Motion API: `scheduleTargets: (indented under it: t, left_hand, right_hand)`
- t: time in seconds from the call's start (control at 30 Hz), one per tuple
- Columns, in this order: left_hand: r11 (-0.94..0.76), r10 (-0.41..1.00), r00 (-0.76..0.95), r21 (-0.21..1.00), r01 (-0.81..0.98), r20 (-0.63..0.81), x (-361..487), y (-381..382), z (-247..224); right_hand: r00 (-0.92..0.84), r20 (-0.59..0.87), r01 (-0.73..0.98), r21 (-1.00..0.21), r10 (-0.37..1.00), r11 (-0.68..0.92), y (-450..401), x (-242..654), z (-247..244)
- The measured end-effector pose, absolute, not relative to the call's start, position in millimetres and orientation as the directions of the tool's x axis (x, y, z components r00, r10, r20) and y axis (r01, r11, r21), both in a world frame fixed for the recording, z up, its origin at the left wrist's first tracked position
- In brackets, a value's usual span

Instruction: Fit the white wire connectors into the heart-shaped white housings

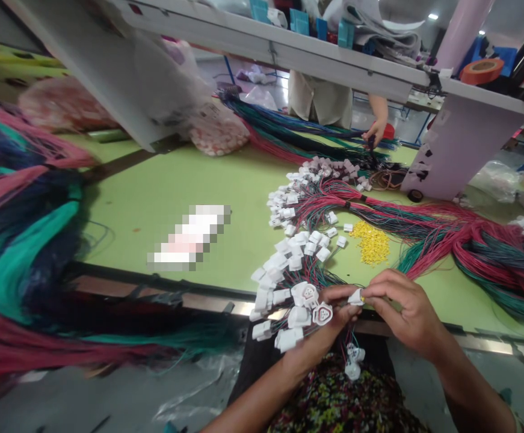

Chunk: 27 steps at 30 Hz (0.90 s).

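Observation:
Between the thumb and fingers of my left hand (336, 307) is a white wire connector (356, 297). My right hand (408, 307) pinches a tiny yellow piece (363, 298) against the connector's right end; how far in it sits is too small to tell. Around my left wrist lies a bunch of white connectors (284, 264) on thin wires, and a few others (354, 361) dangle below my hands. Just beyond my hands, a heap of small yellow pieces (370, 242) rests on the green tabletop (225, 180).
Bundled red, green and black wires (473, 240) stretch off to the right, and more wires (22, 240) hang at the left. A bag of pale parts (220, 129) stands at the back. Across the table, another person's hand (376, 129) is by dark wires. A shelf (289, 57) crosses above.

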<state>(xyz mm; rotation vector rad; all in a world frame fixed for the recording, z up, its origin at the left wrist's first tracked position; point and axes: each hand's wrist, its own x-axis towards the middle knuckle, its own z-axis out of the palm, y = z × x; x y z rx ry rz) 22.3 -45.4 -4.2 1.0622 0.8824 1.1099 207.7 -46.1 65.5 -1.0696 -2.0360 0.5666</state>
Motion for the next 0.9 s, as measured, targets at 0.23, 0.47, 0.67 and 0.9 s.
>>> scheduleTargets:
  t: [0.23,0.47,0.67,0.9]
  left_hand:
    - [0.017,0.983,0.181,0.979,-0.203,0.021,24,-46,-9]
    - [-0.047,0.988,0.136,0.984,-0.172,0.071,28,-44,-4]
    - [0.067,0.981,0.192,0.975,-0.211,-0.025,30,-45,-2]
    - [0.086,0.964,0.262,0.979,-0.182,-0.035,29,-42,7]
  right_hand:
    - [-0.223,0.12,0.241,-0.955,0.967,0.174,-40,208,52]
    - [-0.192,0.044,0.074,-0.996,0.98,0.059,-35,207,47]
    - [-0.251,-0.034,0.027,-0.999,0.967,-0.028,-35,210,51]
    - [-0.259,-0.006,0.12,-0.992,0.966,0.027,-38,208,49]
